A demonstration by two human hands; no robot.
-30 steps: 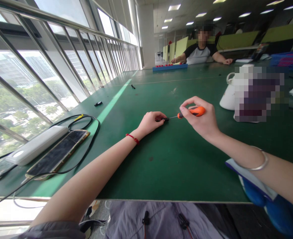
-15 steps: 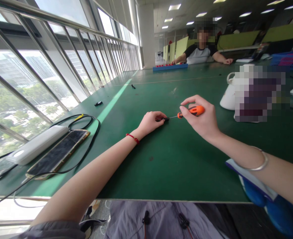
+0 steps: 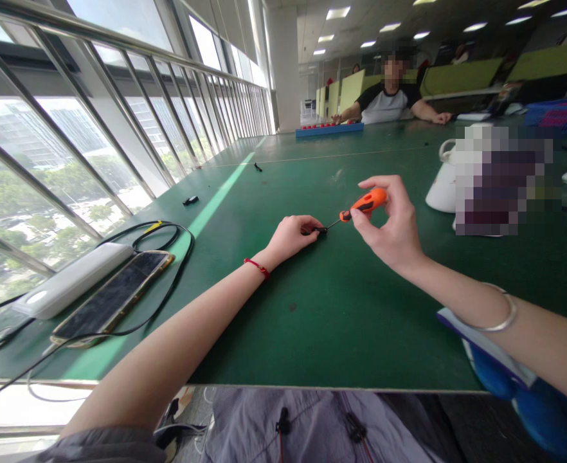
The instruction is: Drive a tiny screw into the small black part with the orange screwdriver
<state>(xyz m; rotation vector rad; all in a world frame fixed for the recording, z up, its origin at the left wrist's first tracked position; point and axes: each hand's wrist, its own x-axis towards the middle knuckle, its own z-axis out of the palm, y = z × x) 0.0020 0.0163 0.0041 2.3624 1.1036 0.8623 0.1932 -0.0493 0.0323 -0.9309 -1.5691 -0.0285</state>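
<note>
My left hand, with a red string bracelet at the wrist, rests on the green table and pinches a small black part against its surface. In my right hand is an orange and black screwdriver, gripped by its handle between thumb and fingers. The thin metal shaft slopes down to the left, and its tip meets the black part at my left fingertips. Whether the tip sits in a screw is too small to tell.
On the left lie a phone, a white power bank and looped black cable. Small black pieces sit farther back. A white mug stands right; a person sits across behind a blue tray.
The screwdriver handle has risen and tilts more steeply, while its tip stays at the black part. My right fingers have shifted around the handle. My left hand has not moved.
</note>
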